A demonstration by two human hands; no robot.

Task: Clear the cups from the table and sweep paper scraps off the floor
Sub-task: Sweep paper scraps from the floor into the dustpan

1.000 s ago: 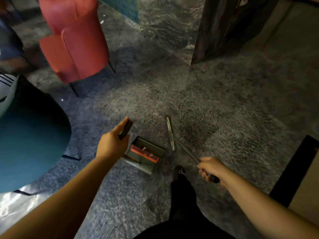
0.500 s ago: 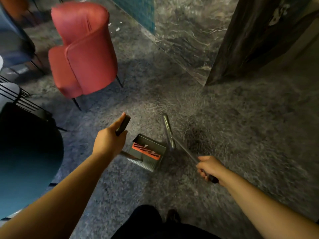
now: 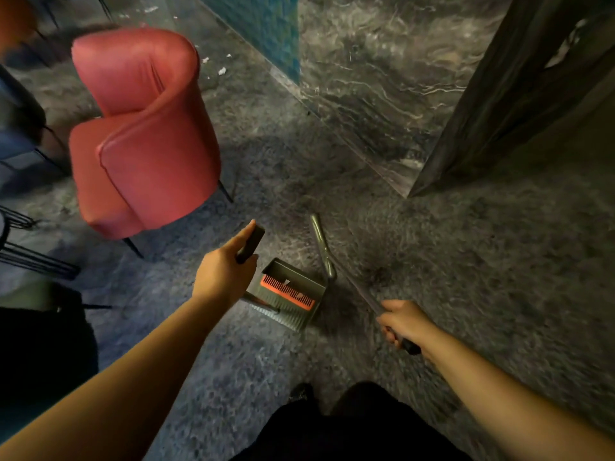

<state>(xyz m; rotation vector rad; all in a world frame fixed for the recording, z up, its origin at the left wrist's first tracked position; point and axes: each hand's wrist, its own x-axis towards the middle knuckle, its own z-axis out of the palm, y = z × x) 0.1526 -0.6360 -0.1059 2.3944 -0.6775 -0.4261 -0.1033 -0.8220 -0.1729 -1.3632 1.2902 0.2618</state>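
Note:
My left hand [image 3: 223, 276] grips the black handle [image 3: 250, 244] of a grey dustpan [image 3: 289, 296] with an orange comb strip, which hangs low over the dark marbled floor. My right hand [image 3: 402, 322] grips the long thin handle of a broom, whose grey head [image 3: 321, 247] sits on the floor just right of the dustpan. Small white paper scraps [image 3: 221, 71] lie on the floor far ahead, beyond the red chair. No cups are in view.
A red armchair [image 3: 143, 138] stands ahead on the left. A dark table and black wire chair frame [image 3: 30, 257] are at the left edge. A marble wall base [image 3: 372, 94] and a dark pillar [image 3: 499, 104] rise ahead on the right. My dark-trousered legs [image 3: 349, 424] are below.
The view has moved forward and left past the dark table, and the red chair now sits closer. Both hands keep their grips, with dustpan and broom carried along.

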